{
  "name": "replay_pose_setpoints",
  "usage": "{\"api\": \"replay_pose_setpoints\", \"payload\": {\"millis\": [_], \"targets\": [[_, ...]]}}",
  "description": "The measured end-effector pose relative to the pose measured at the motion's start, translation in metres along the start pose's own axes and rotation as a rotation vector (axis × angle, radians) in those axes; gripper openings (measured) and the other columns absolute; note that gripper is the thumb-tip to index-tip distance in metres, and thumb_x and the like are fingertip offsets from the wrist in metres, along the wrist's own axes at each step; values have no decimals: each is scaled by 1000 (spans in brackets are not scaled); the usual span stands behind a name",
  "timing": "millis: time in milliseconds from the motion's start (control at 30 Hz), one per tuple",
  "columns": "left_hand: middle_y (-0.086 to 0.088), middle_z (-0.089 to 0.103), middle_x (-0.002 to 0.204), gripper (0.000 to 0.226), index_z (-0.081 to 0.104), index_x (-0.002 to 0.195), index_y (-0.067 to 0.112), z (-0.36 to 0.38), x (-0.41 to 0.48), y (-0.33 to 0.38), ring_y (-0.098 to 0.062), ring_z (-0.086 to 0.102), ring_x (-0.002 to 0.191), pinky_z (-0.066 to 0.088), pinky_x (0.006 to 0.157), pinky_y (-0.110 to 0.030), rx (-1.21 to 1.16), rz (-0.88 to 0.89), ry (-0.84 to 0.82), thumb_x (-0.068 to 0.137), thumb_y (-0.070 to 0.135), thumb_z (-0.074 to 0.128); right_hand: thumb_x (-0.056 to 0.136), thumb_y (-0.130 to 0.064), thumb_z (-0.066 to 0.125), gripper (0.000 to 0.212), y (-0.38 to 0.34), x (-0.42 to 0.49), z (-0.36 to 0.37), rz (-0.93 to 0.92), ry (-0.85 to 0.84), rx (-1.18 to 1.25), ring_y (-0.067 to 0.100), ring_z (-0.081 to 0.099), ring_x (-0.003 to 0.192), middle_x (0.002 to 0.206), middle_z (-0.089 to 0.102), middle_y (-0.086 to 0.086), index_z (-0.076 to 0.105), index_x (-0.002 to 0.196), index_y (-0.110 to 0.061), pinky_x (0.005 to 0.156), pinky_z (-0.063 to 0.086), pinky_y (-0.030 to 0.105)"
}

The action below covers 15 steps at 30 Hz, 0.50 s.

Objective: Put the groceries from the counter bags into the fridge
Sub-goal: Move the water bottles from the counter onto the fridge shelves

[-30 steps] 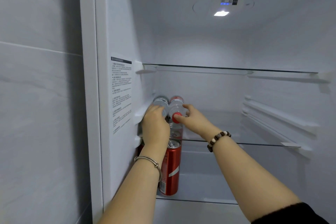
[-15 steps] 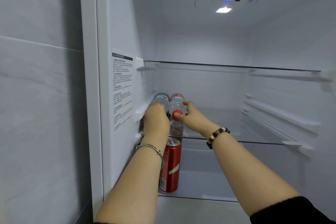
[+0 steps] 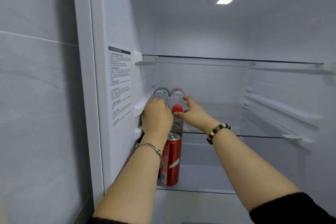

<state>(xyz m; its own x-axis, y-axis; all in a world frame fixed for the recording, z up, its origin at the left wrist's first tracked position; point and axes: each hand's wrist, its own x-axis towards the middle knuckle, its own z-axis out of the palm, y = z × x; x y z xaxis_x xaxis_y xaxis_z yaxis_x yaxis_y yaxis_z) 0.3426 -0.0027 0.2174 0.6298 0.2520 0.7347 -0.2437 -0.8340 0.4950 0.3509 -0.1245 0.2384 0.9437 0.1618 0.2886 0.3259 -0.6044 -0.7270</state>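
Holding two bottles that lie on the glass shelf [image 3: 254, 132] of the fridge [image 3: 200, 32].
The left hand [image 3: 157, 114] curls over the grey-label bottle [image 3: 161, 92] by the wall; the right hand [image 3: 194, 112] grasps the red-capped bottle [image 3: 176, 99] just beside it. A red can [image 3: 171, 162] stands below.

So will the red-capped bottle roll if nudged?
Red-capped bottle probably rolls rightward: round, on its side on the smooth glass shelf. Grey-label bottle likely blocks it leftward. Clear plastic, so may dent under hard grip.
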Motion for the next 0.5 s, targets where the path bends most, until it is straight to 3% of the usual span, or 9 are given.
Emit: {"api": "replay_pose_setpoints", "payload": {"millis": [200, 300, 400, 500], "targets": [[-4, 60, 86, 14, 52, 74, 16, -8, -13, 5, -14, 48, 78, 35, 64, -25, -6, 61, 28, 88, 13, 49, 90, -28, 61, 65, -1, -15, -7, 33, 23, -17, 21, 47, 125, 140, 46, 12, 30, 144, -9, 88, 37, 21], [-9, 64, 107, 18, 66, 96, 8, -4, -24, 3, -24, 52, 106, 44, 89, -35, 60, 139, 31, 85, 13, 53, 92, -31, 57, 58, 4, -31, -9, 59, 83, -107, 23, 46, 127, 141, 46, 11, 36, 141, -8, 98, 40, 30], [-10, 64, 112, 25, 69, 102, 9, 2, -42, 3, -31, 50, 116, 41, 96, -45, 99, 274, 57, 81, 13, 56, 95, -32, 48, 48, 12, -56, -9, 73, 204, -392, 26, 52, 118, 131, 54, 9, 41, 137, -11, 93, 43, 36], [-9, 62, 121, 33, 68, 106, 10, 7, -65, 8, -31, 47, 123, 38, 101, -50, 52, 364, 49, 85, 19, 44, 96, -33, 41, 38, 29, -86, -3, -5, 418, -697, 29, 53, 110, 117, 61, 12, 55, 121, -8, 92, 37, 39]]}}
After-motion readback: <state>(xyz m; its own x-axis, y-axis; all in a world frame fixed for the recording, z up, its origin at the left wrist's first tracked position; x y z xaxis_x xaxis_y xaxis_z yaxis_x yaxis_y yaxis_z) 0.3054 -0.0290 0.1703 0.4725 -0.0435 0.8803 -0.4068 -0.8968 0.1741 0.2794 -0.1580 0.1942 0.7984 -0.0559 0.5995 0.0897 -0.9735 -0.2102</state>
